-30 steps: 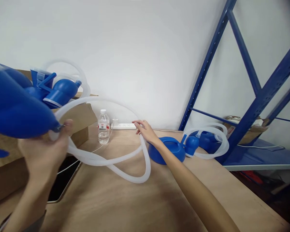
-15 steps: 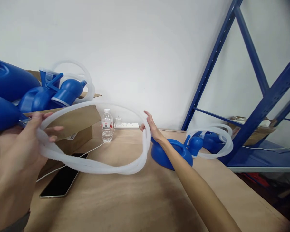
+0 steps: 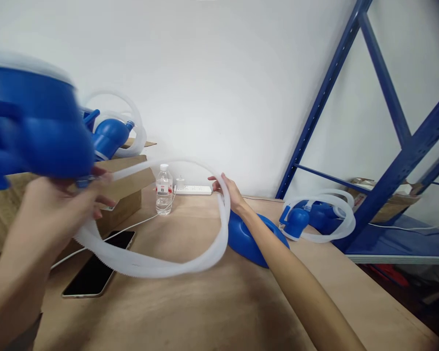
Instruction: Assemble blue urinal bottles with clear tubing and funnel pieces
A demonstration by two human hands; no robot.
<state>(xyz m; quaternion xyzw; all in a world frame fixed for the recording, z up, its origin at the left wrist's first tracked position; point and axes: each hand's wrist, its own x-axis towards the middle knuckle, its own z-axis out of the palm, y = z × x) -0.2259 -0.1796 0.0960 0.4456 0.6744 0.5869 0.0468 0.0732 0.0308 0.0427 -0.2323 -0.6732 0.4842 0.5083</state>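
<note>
Arcing wide, a white hose [image 3: 149,269] before the bottle [image 3: 164,195] calls for even, kink-free loops; right of the bottle, the right hand [image 3: 232,194] curls loosely around it; left, the partly closed left hand [image 3: 54,207] grips a blue container [image 3: 53,134].

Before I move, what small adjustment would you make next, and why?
I'd probably ease the right hand slightly toward the left hand, drawing in the hose. Its loop is spread wide between the hands, with the lower side sagging in front of the phone, while the left hand also holds the blue vessel by its narrow end.
</note>
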